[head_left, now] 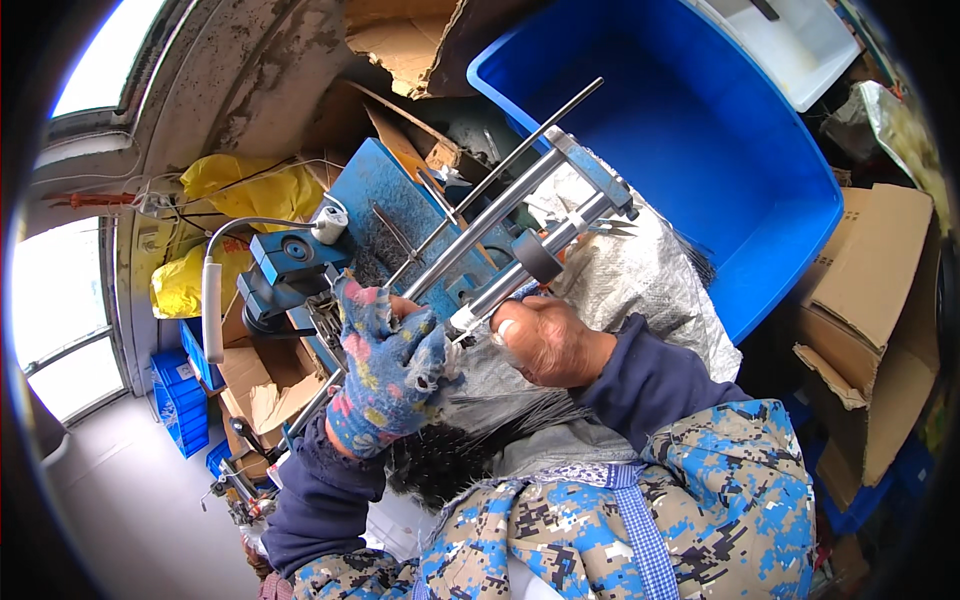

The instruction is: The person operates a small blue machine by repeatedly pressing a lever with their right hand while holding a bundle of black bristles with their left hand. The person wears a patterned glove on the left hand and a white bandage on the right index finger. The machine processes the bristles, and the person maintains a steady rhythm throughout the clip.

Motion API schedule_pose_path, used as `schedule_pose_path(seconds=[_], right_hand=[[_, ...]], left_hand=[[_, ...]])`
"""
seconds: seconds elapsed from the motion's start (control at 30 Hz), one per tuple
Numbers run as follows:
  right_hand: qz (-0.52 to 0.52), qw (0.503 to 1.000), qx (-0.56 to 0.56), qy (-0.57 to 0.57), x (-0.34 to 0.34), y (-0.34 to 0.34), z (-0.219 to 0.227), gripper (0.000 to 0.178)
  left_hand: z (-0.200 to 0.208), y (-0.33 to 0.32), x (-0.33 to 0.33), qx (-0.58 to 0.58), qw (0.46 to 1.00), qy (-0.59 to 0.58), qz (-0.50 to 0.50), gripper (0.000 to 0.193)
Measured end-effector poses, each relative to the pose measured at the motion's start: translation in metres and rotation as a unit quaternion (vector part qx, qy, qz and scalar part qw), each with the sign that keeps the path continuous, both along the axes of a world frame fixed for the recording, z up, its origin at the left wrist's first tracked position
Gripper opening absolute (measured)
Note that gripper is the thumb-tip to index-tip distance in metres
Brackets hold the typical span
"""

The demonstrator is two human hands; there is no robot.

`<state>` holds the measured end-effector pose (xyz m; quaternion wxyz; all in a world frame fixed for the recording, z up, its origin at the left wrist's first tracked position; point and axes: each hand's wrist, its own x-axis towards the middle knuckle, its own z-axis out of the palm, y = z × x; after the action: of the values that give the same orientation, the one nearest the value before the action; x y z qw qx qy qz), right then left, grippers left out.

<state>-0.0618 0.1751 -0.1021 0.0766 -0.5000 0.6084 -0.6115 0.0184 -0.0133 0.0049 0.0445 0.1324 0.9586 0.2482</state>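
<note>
My left hand [385,370], in a worn blue patterned glove with torn fingertips, is bent closed beside the metal fittings of a blue bench machine [375,190]. What its fingers hold, if anything, is hidden. My bare right hand [545,340] is closed against the near end of a metal shaft [500,287]. Whatever lies inside its fingers cannot be seen. The shaft carries a black round collar [537,256] and runs to a metal crosspiece [592,172]. A parallel steel bar [480,228] and a thinner rod [530,145] lie left of it.
A large blue bin [665,130] stands at the far right, by a cardboard box [870,280]. White woven sacking [640,280] lies beyond my right hand. Dark thin wires [440,465] lie near my lap. A lamp with a bent neck [213,300] and blue crates [180,400] are left.
</note>
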Motion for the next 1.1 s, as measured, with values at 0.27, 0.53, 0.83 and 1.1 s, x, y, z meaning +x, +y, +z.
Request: schedule_pose_path(seconds=[0.27,0.53,0.83,1.1], right_hand=[[0.009,0.985,0.02,-0.172,-0.001,-0.001,0.009,0.023],[0.022,0.98,0.058,-0.187,-0.005,0.005,0.016,0.026],[-0.022,0.996,0.049,0.071,0.004,0.003,0.019,0.026],[0.035,0.981,0.103,0.161,-0.014,0.017,0.09,0.021]], left_hand=[[0.009,0.003,-0.011,-0.037,0.998,0.039,-0.03,0.037],[0.005,0.002,-0.007,-0.004,1.0,-0.001,0.001,0.033],[0.036,0.004,0.002,-0.11,0.986,0.122,0.028,0.027],[0.063,-0.009,0.117,-0.065,0.919,0.17,0.349,0.019]])
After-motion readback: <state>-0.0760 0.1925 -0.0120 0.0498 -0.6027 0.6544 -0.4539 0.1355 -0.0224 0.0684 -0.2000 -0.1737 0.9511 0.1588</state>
